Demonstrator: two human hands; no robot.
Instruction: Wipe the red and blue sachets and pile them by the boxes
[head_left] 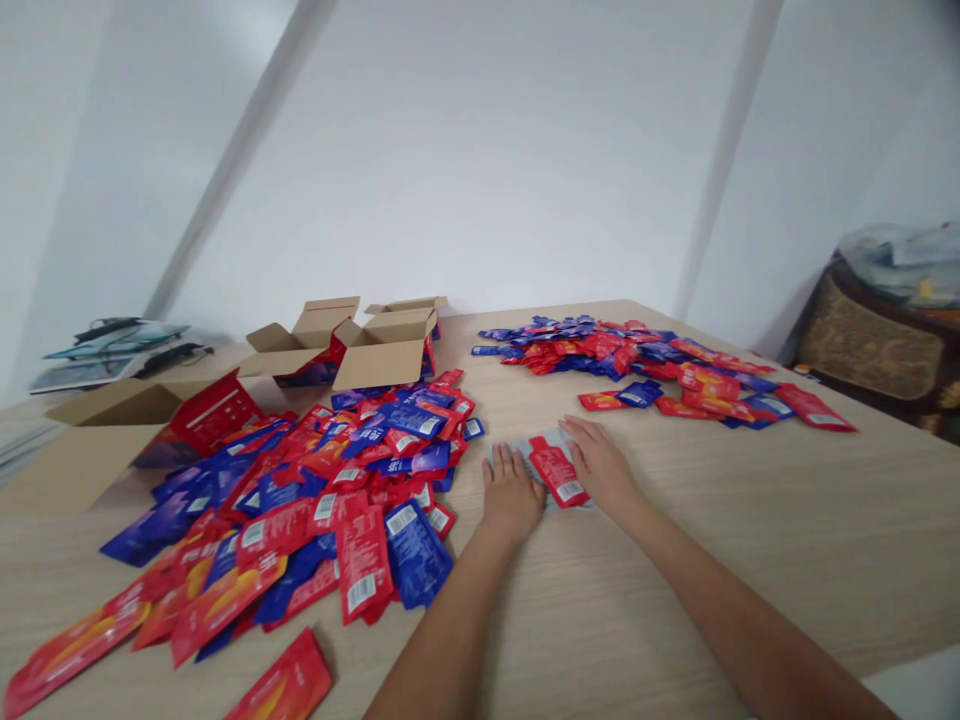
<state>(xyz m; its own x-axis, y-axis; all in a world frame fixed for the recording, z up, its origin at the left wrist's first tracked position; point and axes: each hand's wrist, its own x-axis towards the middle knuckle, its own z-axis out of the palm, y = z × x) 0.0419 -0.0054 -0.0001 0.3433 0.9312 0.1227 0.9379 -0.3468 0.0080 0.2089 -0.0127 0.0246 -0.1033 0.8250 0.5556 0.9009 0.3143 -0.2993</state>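
Observation:
A thin grey sheet (554, 436), perhaps a cloth or plastic, lies on the table in front of me. On top of it rests a red spouted pouch (556, 474) with a white barcode label, lying flat. My left hand (514, 495) presses on the sheet's left side, fingers stretched out, just left of the pouch. From the right, my right hand (601, 465) lies across the sheet with fingers extended, its thumb side touching or very near the pouch's edge. Both hands partly cover the sheet.
A large heap of red and blue pouches (360, 470) spreads on the left; another pile (600, 345) lies further back right. Open cardboard boxes (379, 360) stand behind the left heap. The wooden table (720, 540) meets a white wall. A patterned chair (870, 335) stands at right.

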